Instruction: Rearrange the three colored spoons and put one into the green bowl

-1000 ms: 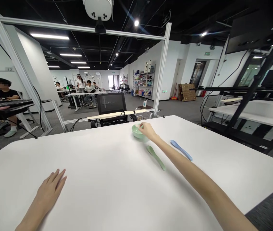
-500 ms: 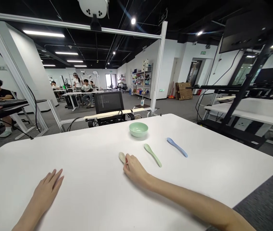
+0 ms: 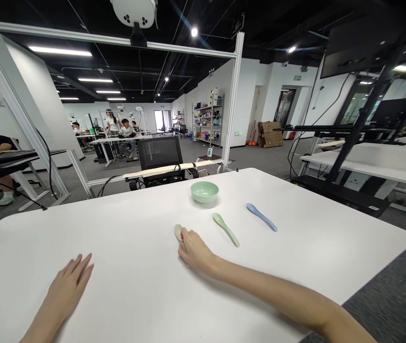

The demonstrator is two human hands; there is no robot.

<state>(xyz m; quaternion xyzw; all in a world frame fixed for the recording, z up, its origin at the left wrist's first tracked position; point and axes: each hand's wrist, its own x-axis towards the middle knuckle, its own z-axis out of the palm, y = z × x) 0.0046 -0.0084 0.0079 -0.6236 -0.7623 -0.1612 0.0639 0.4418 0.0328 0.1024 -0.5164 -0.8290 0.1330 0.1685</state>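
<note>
With fingers pinched on its handle, my right hand (image 3: 196, 251) holds a beige spoon (image 3: 177, 231) at the middle of the white table (image 3: 135, 286). Only the spoon's bowl end and a bit of the handle's tip show past the fingers. My left hand (image 3: 67, 281) lies flat at the left with its fingers stretched out, touching nothing but the tabletop. Just right of my right hand is a green spoon (image 3: 226, 229). Farther right lies a blue spoon (image 3: 262, 217). Behind the spoons stands a light green bowl (image 3: 205, 192), upright.
A metal frame (image 3: 233, 95) rises beyond the table's far edge, with a black mesh chair (image 3: 160, 152) behind it. Black stands and a white desk (image 3: 378, 164) are at the right. Several people sit or stand in the background.
The whole view has shifted slightly. My right hand has moved a little to the left, with its fingers now closed tighter round the beige spoon's handle. My left hand stays in place.
</note>
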